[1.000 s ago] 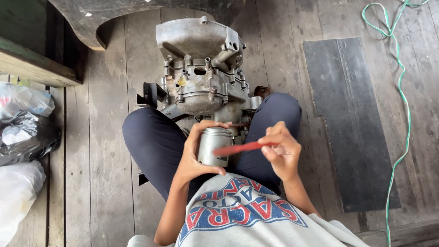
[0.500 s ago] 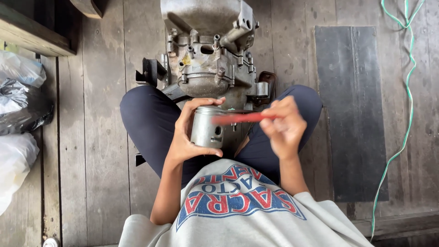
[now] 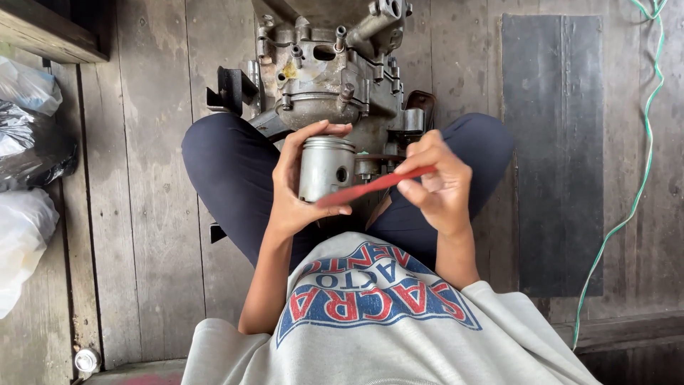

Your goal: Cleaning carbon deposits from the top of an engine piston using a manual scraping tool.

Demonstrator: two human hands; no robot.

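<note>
Left hand (image 3: 296, 189) is wrapped around a metal piston (image 3: 325, 168) — thumb across the bottom edge, fingertips hooked over the crown, palm against the skirt. The piston sits upright above the person's lap, just in front of the engine block (image 3: 328, 78) that stands on the plank floor (image 3: 135, 214) between the knees.

Right hand (image 3: 434, 187) pinches a thin red strip-like tool (image 3: 374, 185) between thumb and forefingers; its far tip lies against the lower skirt, near the left thumb. I can't tell what the tool is.

Handling, as a judgement: the piston looks like cast aluminium — rigid, light for its bulk, no give. The skirt is smooth and probably oily, so slippery. Best hold is the one in use: crown and bottom edge clamped end to end, skirt left free. Keep fingers off the ring grooves near the top and the pin hole in the side — the edges there mark easily. The red tool looks thin and flexible; the pinch near its end suits light pressure only.

Plastic bags (image 3: 28, 142) lie by the floor's left edge, a green cord (image 3: 641, 142) along the right.
</note>
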